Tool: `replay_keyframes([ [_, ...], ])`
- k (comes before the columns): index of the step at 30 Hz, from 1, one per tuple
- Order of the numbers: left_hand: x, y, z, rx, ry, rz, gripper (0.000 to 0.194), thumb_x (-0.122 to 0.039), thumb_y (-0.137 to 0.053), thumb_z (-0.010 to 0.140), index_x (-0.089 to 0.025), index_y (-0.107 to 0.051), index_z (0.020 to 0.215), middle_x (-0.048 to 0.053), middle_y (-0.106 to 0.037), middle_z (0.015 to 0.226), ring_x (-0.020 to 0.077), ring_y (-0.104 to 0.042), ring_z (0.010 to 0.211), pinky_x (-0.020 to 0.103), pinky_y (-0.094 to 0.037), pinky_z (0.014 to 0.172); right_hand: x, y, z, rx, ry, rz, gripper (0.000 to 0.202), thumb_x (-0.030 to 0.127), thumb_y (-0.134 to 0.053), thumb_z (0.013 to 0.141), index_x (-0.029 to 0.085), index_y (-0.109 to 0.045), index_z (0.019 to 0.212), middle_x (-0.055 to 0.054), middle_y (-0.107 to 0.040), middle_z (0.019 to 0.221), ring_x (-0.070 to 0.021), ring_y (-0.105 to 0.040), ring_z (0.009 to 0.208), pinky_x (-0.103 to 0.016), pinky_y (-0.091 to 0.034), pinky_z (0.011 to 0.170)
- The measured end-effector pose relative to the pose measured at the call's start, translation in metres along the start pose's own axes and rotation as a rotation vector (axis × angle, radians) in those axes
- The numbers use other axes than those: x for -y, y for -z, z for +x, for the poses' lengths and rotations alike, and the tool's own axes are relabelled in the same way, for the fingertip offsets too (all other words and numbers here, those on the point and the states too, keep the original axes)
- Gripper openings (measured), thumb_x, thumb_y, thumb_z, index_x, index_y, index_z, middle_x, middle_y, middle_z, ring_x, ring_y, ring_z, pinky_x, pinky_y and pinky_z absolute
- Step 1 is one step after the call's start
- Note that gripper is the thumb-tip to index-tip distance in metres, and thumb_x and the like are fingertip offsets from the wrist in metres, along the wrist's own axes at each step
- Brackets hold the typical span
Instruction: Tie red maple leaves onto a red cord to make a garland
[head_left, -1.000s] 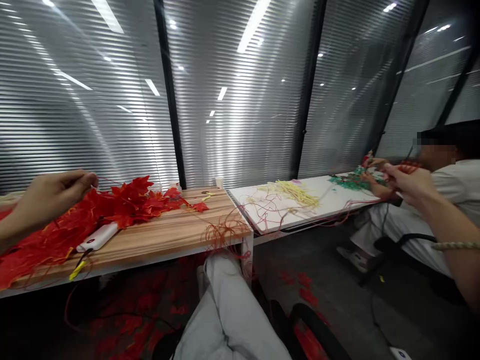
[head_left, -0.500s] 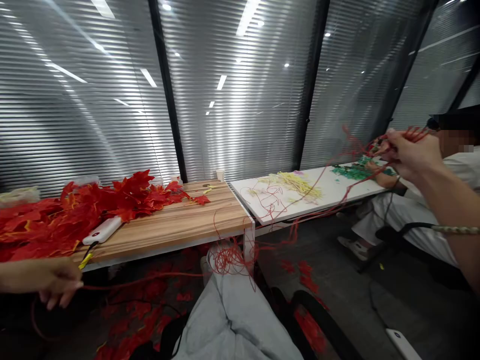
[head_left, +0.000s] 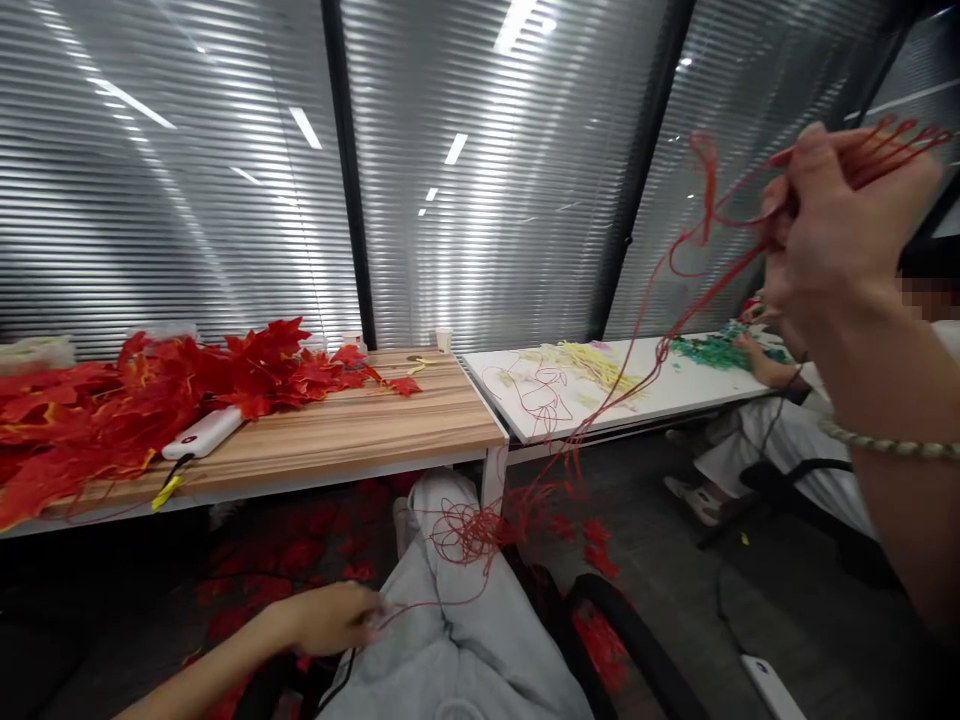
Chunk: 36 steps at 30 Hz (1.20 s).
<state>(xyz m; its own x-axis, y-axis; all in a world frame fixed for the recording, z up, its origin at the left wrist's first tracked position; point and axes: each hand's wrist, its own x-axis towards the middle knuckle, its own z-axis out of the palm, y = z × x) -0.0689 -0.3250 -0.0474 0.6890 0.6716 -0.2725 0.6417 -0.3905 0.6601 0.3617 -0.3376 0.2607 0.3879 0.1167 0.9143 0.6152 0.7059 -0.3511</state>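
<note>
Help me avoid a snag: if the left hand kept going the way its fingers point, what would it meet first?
Probably the tangle of red string above the knee, right of the left hand, which already pinches one strand. Depth is unclear.

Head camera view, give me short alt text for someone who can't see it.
A person's raised right hand grips a bundle of red string that trails down to a tangle over their knee, where the left hand pinches its other end. Behind, red fabric leaves cover a wooden table; another seated person works at a white table.
</note>
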Motion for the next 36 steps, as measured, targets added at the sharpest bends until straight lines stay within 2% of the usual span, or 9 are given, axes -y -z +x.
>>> replay_keyframes([
  [3,-0.029,-0.038,0.035,0.019,-0.124,-0.122,0.047,-0.043,-0.051,0.077,-0.019,-0.052,0.119,0.011,-0.053,0.122,0.0260,-0.051,0.110,0.038,-0.037,0.094,0.007,-0.023,0.004,-0.042,-0.011,-0.006,0.020,0.030,-0.049,0.086,0.015,-0.048,0.074,0.006,-0.039,0.052,-0.0029,-0.033,0.040,-0.019,-0.024,0.041],
  [5,-0.042,-0.067,0.059,-0.044,-0.167,-0.216,0.053,-0.045,-0.055,0.075,-0.021,-0.049,0.121,0.012,-0.049,0.127,0.0273,-0.046,0.114,0.040,-0.032,0.098,0.008,-0.037,0.004,-0.054,-0.012,-0.012,0.019,0.030,-0.049,0.085,0.015,-0.048,0.074,0.006,-0.039,0.052,-0.0030,-0.035,0.040,-0.019,-0.024,0.041],
  [8,-0.054,-0.101,0.092,-0.105,-0.157,-0.461,0.043,-0.052,-0.052,0.074,-0.023,-0.056,0.104,0.011,-0.062,0.097,0.0241,-0.057,0.090,0.037,-0.042,0.083,0.003,-0.048,-0.001,-0.026,0.090,-0.067,0.023,0.032,-0.048,0.085,0.014,-0.050,0.072,0.006,-0.040,0.051,-0.0039,-0.038,0.040,-0.019,-0.028,0.041],
  [10,-0.057,-0.110,0.106,-0.112,-0.109,-0.672,0.046,-0.061,-0.047,0.071,-0.018,-0.054,0.086,0.004,-0.057,0.069,0.0182,-0.055,0.065,0.034,-0.044,0.065,-0.004,-0.048,-0.010,0.042,0.184,-0.219,0.026,0.034,-0.047,0.087,0.012,-0.054,0.073,0.003,-0.045,0.051,-0.0053,-0.043,0.042,-0.020,-0.032,0.044],
  [15,-0.047,-0.090,0.099,-0.232,-0.021,-0.821,0.053,-0.070,-0.045,0.066,-0.018,-0.040,0.060,-0.005,-0.039,0.051,0.0078,-0.036,0.045,0.023,-0.031,0.047,-0.037,-0.041,-0.045,0.480,0.193,-0.614,0.018,0.026,-0.052,0.082,0.013,-0.062,0.076,-0.002,-0.060,0.057,-0.0094,-0.048,0.048,-0.021,-0.035,0.053],
  [20,-0.022,-0.054,0.069,-0.192,0.016,-0.797,0.056,-0.070,-0.046,0.065,-0.016,-0.048,0.080,-0.009,-0.034,0.042,0.0050,-0.021,0.036,0.020,-0.014,0.037,-0.060,-0.049,-0.096,0.871,0.097,-0.707,0.027,0.033,-0.047,0.084,0.015,-0.065,0.076,-0.005,-0.066,0.067,-0.0156,-0.055,0.057,-0.024,-0.034,0.055],
  [26,-0.021,-0.043,0.055,-0.106,0.157,-0.867,0.059,-0.066,-0.055,0.061,-0.015,-0.051,0.091,-0.014,-0.017,0.036,0.0041,-0.009,0.033,0.022,-0.007,0.037,-0.016,-0.058,-0.186,1.507,-0.008,-0.494,0.036,0.039,-0.039,0.087,0.016,-0.067,0.082,-0.008,-0.067,0.074,-0.0173,-0.060,0.066,-0.024,-0.038,0.059],
  [31,-0.029,-0.050,0.060,-0.063,0.100,-0.747,0.058,-0.068,-0.051,0.064,-0.014,-0.055,0.085,-0.012,-0.022,0.037,0.0044,-0.015,0.033,0.021,-0.010,0.038,0.011,-0.056,-0.278,2.035,0.009,-0.456,0.044,0.054,-0.047,0.078,0.015,-0.066,0.086,-0.012,-0.066,0.075,-0.0258,-0.063,0.069,-0.028,-0.042,0.055],
  [36,-0.017,-0.057,0.071,-0.132,0.021,-0.547,0.054,-0.066,-0.047,0.067,-0.012,-0.058,0.070,-0.003,-0.045,0.048,0.0091,-0.040,0.044,0.022,-0.029,0.046,-0.011,-0.050,-0.356,1.860,-0.105,-0.422,0.064,0.049,-0.055,0.074,0.010,-0.042,0.123,-0.018,-0.063,0.096,-0.0327,-0.062,0.084,-0.034,-0.045,0.062],
])
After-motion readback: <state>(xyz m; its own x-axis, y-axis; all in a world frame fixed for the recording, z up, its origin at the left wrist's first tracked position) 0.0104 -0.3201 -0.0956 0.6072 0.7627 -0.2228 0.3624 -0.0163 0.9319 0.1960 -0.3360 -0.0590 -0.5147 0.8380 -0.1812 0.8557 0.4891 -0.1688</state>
